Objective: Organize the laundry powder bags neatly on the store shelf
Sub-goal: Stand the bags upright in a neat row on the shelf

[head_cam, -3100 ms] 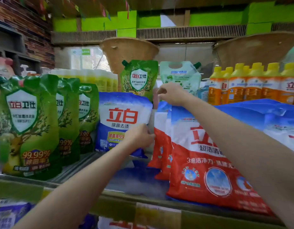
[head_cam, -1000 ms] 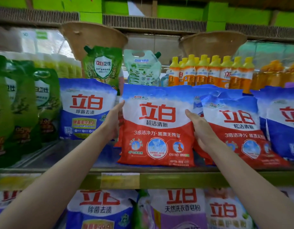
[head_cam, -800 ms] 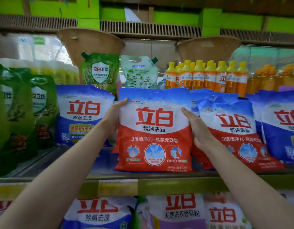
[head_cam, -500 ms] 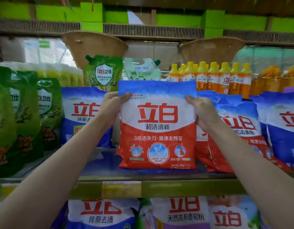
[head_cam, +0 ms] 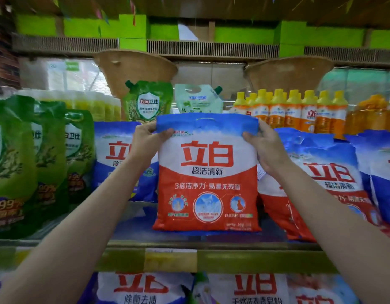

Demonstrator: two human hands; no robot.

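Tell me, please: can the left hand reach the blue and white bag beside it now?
Probably not at once. The left hand grips the top corner of the red bag; the blue and white bag stands close behind its wrist, unblocked, once it lets go.

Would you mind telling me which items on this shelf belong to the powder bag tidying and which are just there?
Job:
red powder bag, gripped by left hand and right hand
leaning red bags
blue bag
shelf

Just there:
green pouches
orange bottles
baskets
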